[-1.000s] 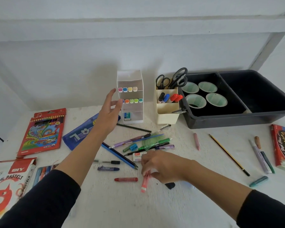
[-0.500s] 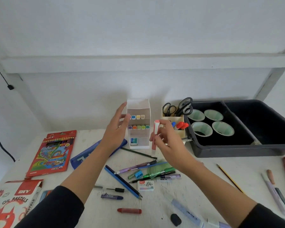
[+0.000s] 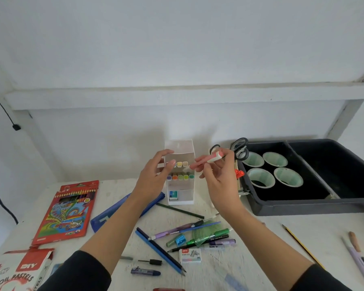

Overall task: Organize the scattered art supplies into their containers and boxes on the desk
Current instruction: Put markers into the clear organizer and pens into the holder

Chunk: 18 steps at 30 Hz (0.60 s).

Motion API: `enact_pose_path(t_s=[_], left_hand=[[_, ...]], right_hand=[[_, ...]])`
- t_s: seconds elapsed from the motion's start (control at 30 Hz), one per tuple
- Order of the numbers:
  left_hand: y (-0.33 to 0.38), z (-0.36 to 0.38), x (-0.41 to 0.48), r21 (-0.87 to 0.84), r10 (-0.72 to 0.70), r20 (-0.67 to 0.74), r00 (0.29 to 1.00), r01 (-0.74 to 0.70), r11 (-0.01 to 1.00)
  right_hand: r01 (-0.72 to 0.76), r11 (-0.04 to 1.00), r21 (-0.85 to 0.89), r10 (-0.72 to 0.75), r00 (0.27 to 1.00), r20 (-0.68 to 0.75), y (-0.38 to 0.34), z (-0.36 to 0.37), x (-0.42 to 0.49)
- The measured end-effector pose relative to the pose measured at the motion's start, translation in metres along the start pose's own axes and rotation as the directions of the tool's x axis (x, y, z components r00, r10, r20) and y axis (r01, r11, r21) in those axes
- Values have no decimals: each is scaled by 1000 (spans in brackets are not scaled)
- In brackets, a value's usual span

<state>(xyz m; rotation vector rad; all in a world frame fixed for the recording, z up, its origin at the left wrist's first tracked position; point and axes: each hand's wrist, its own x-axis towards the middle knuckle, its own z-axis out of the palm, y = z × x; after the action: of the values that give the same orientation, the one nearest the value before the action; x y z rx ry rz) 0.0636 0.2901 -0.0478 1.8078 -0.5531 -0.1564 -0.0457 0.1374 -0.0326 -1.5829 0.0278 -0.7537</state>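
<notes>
- At the far left lie an oil pastel box (image 3: 19,267) and a coloured pencil box (image 3: 68,211). A blue pencil case (image 3: 114,215) slants beside them on the worktop (image 3: 328,227).
- Our left grip (image 3: 156,175) is raised at the upper left edge of the white marker rack (image 3: 185,196). Its fingers are loosely spread and hold nothing, and the thumb sits in front of the upper row. We cannot tell whether it touches the rack.
- The rack stands upright at the back with its open front towards us and shows two rows of marker ends. The upper row seems to have room at its right end.
- The pink marker (image 3: 202,162) is lifted clear of the worktop, pinched between the thumb and fingertips of our right grip (image 3: 219,177).
- The marker's long axis slants from its white end at upper right down to the left, and its lower end is just before the rack's front, between the rows.
- The rack therefore lies left of and beyond the right grip, which is the nearer one. We judge the marker must be turned end-on to a free slot while the left grip steadies the rack.
- Nearer us, loose pens (image 3: 208,234) and a staple box (image 3: 190,256) are not yet sorted.
- To the right are scissors (image 3: 241,149), a black tray (image 3: 303,206) holding tape rolls (image 3: 261,178), and a pencil (image 3: 298,242).
</notes>
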Motion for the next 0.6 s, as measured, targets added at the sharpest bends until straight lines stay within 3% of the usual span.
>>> enact_pose_path(t_s=[0.23, 0.43, 0.6], left_hand=[[-2, 1, 1, -3, 14, 5, 1000, -14, 1000], [-7, 1, 2, 3, 20, 15, 1000, -20, 1000], [-8, 0, 3, -18, 35, 15, 999, -35, 999]], right_hand=[[139, 979, -150, -148, 987, -56, 3, -3, -6], [214, 853, -476, -91, 959, 269, 20, -5, -1], [260, 796, -546, -84, 942, 326, 22, -5, 10]])
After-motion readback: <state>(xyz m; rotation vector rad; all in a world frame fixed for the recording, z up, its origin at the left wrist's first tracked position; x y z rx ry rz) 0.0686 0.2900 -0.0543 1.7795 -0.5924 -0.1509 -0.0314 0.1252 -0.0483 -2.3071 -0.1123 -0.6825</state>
